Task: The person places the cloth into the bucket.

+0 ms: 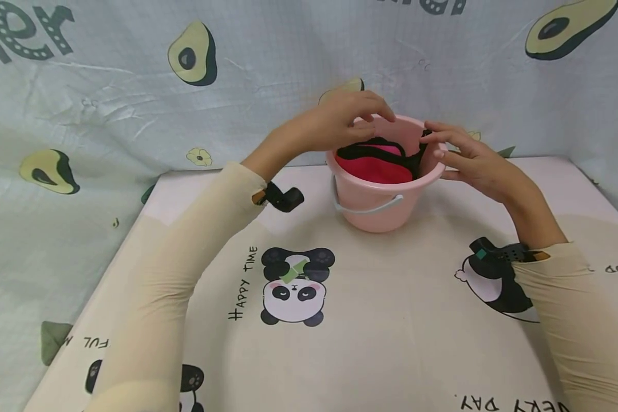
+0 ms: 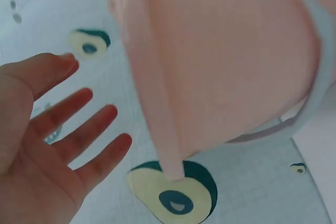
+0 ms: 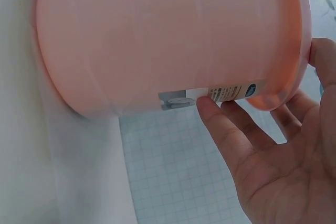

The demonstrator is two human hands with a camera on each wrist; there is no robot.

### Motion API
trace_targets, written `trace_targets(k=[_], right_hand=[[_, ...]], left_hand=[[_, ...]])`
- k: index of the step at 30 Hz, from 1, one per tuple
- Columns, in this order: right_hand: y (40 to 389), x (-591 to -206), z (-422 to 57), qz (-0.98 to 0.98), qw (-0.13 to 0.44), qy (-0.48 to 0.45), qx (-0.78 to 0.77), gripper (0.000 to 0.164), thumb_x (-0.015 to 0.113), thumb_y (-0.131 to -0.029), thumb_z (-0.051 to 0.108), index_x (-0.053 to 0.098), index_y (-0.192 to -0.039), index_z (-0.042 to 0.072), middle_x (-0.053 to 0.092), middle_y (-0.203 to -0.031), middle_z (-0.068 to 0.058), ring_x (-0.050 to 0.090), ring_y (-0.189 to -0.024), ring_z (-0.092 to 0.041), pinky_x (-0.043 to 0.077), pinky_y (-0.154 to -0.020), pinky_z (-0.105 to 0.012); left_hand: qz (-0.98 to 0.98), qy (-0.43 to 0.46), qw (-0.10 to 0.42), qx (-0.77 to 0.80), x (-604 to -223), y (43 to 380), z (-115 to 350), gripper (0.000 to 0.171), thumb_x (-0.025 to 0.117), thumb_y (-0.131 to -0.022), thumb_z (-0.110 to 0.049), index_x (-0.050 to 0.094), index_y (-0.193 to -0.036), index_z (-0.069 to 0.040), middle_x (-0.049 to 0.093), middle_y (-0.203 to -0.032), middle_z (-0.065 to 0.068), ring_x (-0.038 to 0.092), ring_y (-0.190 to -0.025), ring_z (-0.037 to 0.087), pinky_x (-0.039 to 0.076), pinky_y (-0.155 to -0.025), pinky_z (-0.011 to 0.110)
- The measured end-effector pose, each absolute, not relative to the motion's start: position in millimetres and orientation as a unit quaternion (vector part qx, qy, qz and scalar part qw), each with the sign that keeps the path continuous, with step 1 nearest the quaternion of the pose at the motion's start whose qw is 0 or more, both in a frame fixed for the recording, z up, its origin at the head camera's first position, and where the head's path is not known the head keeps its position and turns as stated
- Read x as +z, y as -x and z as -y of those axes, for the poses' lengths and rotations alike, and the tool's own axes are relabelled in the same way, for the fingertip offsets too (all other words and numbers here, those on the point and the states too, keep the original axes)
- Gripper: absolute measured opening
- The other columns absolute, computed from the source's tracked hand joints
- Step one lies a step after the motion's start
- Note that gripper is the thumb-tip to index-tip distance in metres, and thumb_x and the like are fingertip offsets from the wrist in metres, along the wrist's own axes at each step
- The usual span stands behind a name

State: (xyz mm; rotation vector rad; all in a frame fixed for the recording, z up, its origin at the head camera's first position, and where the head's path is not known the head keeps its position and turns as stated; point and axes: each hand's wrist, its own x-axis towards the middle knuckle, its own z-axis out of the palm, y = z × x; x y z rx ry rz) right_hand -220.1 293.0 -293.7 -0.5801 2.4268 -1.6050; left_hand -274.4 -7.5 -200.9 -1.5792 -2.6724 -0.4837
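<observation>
A pink bucket (image 1: pixel 376 200) with a pale bail handle (image 1: pixel 368 209) stands upright at the back of the table. Inside it lies a red item (image 1: pixel 373 169) with black bands (image 1: pixel 376 151) across it; a black end reaches up to the right rim. My right hand (image 1: pixel 481 166) grips the bucket's right rim, some fingertips over the edge and others against the outer wall near a label (image 3: pixel 226 94). Over the left rim hovers my left hand (image 1: pixel 342 119), fingers loosely bent and holding nothing; the left wrist view shows its fingers spread apart beside the rim.
The table (image 1: pixel 371 332) has a cream cover printed with pandas and lettering. A pale curtain (image 1: pixel 113 114) with avocado prints hangs right behind the bucket and along the left side. Small wrist cameras (image 1: pixel 285 199) sit at both sleeves.
</observation>
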Motion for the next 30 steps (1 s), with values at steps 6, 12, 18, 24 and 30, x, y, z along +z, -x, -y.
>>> trace_targets(k=[6,12,18,24,30], right_hand=[[222.0,-295.8,-295.2,-0.822,0.084,0.190,-0.530,0.041,0.050,-0.108,0.021,0.048,-0.149,0.017,0.013,-0.168,0.007,0.017,-0.152,-0.029,0.049,-0.090,-0.014],[223.8,-295.7,-294.8,-0.819,0.082,0.194,-0.533,0.041,0.050,-0.108,0.020,0.049,-0.148,0.018,0.013,-0.168,0.008,0.014,-0.153,-0.029,0.049,-0.090,-0.014],[223.7,-294.7,-293.0,-0.814,0.084,0.196,-0.540,0.039,0.050,-0.108,0.019,0.050,-0.147,0.017,0.014,-0.168,0.009,0.015,-0.152,-0.027,0.048,-0.092,-0.015],[220.9,-297.5,-291.6,-0.842,0.013,0.214,-0.495,0.041,0.053,-0.106,0.021,0.052,-0.147,0.014,0.023,-0.166,0.006,0.026,-0.150,-0.030,0.047,-0.095,-0.014],[203.0,-289.6,-285.8,-0.888,-0.176,0.237,-0.351,0.038,0.056,-0.106,0.021,0.058,-0.144,0.017,0.043,-0.157,0.004,0.036,-0.145,-0.009,0.036,-0.103,-0.011]], left_hand=[[0.839,0.507,0.032,-0.192,-218.4,239.2,28.3,0.041,0.056,-0.106,-0.027,0.056,-0.145,-0.013,0.050,-0.148,0.003,0.043,-0.140,0.015,0.033,-0.115,0.024],[0.854,0.480,0.086,-0.180,-230.9,212.7,53.8,0.049,0.055,-0.106,-0.030,0.047,-0.152,-0.013,0.043,-0.156,0.005,0.036,-0.147,0.019,0.028,-0.121,0.030],[0.863,0.464,0.165,-0.116,-244.8,197.0,79.9,0.051,0.057,-0.105,-0.032,0.048,-0.151,-0.015,0.044,-0.156,0.008,0.037,-0.147,0.024,0.030,-0.121,0.040],[0.876,0.437,0.195,-0.062,-259.5,186.2,104.4,0.053,0.052,-0.105,-0.041,0.046,-0.153,-0.019,0.040,-0.159,0.008,0.034,-0.148,0.030,0.029,-0.120,0.052],[0.897,0.403,0.179,-0.018,-271.6,175.4,132.6,0.058,0.044,-0.106,-0.047,0.037,-0.159,-0.025,0.027,-0.167,0.005,0.022,-0.154,0.033,0.013,-0.124,0.055]])
